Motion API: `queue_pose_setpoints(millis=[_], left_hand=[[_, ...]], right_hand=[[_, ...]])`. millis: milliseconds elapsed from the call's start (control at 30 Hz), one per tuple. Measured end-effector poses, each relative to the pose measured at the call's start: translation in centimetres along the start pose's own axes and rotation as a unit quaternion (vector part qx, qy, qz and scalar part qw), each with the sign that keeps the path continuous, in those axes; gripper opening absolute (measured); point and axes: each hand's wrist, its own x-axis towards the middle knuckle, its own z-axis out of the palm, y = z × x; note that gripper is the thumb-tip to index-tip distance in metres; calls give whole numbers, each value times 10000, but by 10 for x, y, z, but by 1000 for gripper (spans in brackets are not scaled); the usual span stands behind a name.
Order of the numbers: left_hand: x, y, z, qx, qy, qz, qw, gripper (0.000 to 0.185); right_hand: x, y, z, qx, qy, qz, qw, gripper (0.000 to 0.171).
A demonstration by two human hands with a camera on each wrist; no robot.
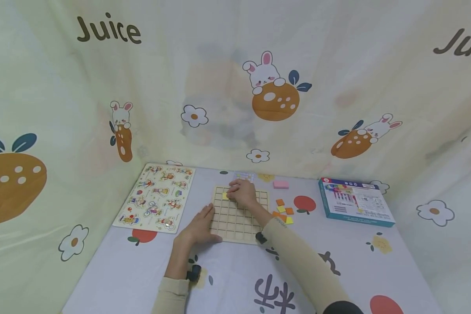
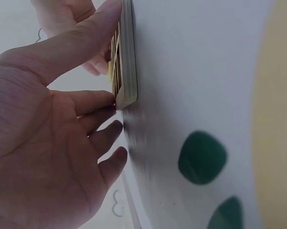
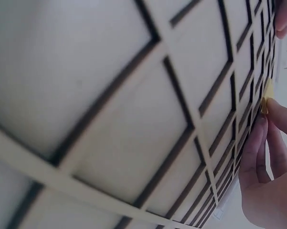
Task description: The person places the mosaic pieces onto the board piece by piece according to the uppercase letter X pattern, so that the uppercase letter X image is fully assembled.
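A wooden grid board lies flat near the middle of the table, its square cells mostly bare. At the board's far-left corner, about 11 o'clock on it, a small yellow tile sits at the fingertips of the right hand; the right wrist view shows the fingers curled together with the yellow tile pinched at their tips against the board's edge. The left hand rests at the board's 8 o'clock side, and in the left wrist view its fingers are straight and relaxed, touching the board's corner, holding nothing. At 3 o'clock of the board, just beside it, lie loose orange and yellow tiles. At 1 o'clock, farther back, lies a pink block. Well off at 3 o'clock sits a blue-edged box with printed pictures on its lid. At 9 o'clock lies a picture puzzle board covered with small cartoon figures. A printed cloth with rabbits and oranges hangs behind the table.
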Motion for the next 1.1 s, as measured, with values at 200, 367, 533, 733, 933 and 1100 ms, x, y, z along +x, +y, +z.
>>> queue_pose_setpoints(millis=[200,367,533,733,933,1100], left_hand=[[0,2,-2,-45,3,31,10000,109],[-1,5,-3,-75,8,45,10000,109],[-2,7,-3,-112,4,69,9999,109],[-3,5,-2,-72,30,-18,10000,109],[-4,4,-1,-58,16,1,10000,110],[-2,5,2,61,-14,126,9999,110]], right_hand=[[0,3,0,-19,4,-57,10000,36],[-6,5,-5,4,81,-176,9998,36],[-18,7,-15,124,263,-201,9994,31],[-35,12,-35,362,383,-145,9985,30],[-51,19,-61,502,585,-269,9967,31],[-66,21,-85,523,854,-209,9948,31]])
